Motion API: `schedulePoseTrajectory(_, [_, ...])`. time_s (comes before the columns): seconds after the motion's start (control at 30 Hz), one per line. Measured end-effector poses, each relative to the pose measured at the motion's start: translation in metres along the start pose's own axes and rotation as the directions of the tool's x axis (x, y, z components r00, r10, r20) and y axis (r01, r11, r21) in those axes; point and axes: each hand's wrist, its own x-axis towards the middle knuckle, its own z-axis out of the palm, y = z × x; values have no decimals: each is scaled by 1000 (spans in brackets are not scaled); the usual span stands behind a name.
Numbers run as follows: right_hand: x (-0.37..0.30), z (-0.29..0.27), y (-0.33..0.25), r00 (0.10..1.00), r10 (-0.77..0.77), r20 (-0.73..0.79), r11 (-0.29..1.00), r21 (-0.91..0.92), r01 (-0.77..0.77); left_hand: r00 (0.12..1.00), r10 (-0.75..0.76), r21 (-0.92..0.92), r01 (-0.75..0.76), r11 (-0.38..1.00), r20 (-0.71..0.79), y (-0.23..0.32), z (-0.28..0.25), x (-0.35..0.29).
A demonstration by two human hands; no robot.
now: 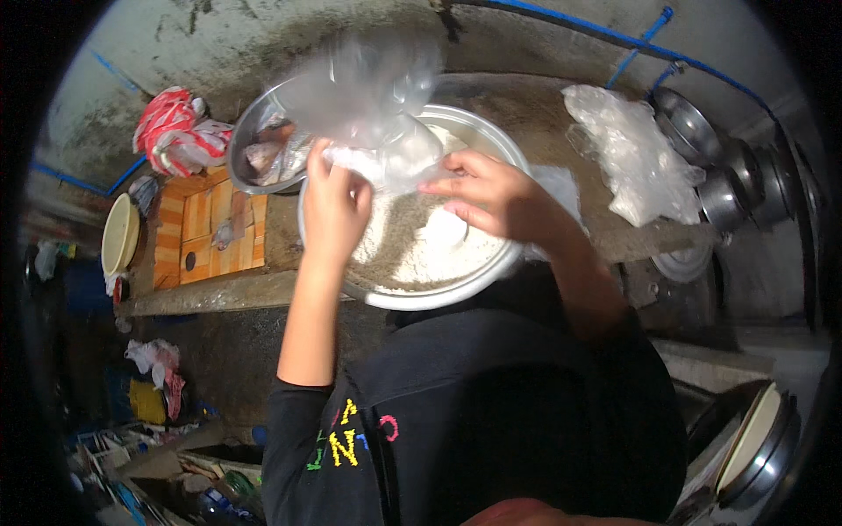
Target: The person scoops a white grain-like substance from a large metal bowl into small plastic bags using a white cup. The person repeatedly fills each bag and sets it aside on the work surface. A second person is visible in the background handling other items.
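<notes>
A clear plastic bag [373, 96], blurred by motion at its top, is held up over a wide basin [399, 300]. White powder [474, 257] like flour fills the basin, with a grey-brown patch [390, 235] across its middle. My left hand [335, 206] is closed on the bag's lower left part. From the right, my right hand [500, 197] pinches the bag's edge, its fingers partly extended. Below those fingers a round white thing [447, 228], perhaps a cup or a lump, sits in the powder; its kind is unclear.
Left of the basin, a metal bowl [239, 162] holds what look like raw fish pieces. A striped red-and-white bag [180, 131] and a wood-patterned board [210, 228] lie farther left. Another clear bag [631, 153] with white contents and several metal pots [724, 200] are at right.
</notes>
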Motion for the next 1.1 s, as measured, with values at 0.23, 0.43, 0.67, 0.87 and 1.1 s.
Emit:
schedulePoseTrajectory(0.23, [-172, -38, 93, 473, 879, -64, 477, 140, -868, 961, -239, -111, 255, 961, 142, -71, -17, -53])
schedulePoseTrajectory(0.43, [-185, -8, 52, 279, 960, 9, 276, 119, -954, 939, -339, -567, 309, 764, 56, -102, -32, -68])
schedulePoseTrajectory(0.67, [-31, 81, 41, 892, 433, 126, 898, 26, -440, 924, -374, -693, 321, 646, 79, -122, -44, -53])
schedulePoseTrajectory(0.87, [-20, 169, 76, 758, 371, 537, 858, -510, -59, 845, -533, -186, 531, 827, 39, -235, -37, -77])
schedulePoseTrajectory(1.1, [8, 118, 108, 401, 706, 584, 708, -577, -406, 689, -707, -111, 699, 706, -161, -309, -102, -177])
